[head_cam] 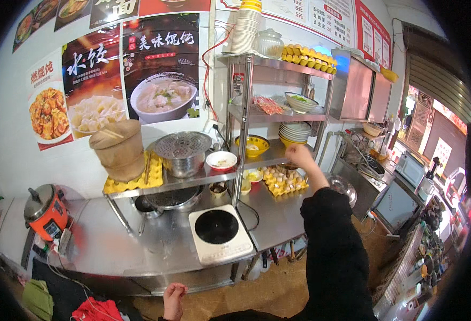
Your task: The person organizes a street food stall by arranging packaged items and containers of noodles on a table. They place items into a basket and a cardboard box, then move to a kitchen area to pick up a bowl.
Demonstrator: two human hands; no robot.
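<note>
My right hand [299, 156] is stretched out with fingers curled, in front of the lower shelf of a steel rack [245, 120]. It appears just below a stack of bowls [295, 132]; whether it touches them or holds anything is hidden. A yellow patterned bowl [252, 145] stands left of it on that shelf. Under the shelf, a yellow tray of eggs [284, 180] rests on the steel counter [273, 218]. Low in front of my body, my left hand [174, 301] is raised with curled fingers and nothing visible in them.
A white induction cooker [221, 234] sits on the counter, with an orange rice cooker [47, 212] far left. The low shelf carries a wooden steamer bucket [119, 150], a steel pot [183, 154] and a white bowl [221, 160]. Below the rack is a small bowl [253, 175]. Bottles [414, 291] stand right.
</note>
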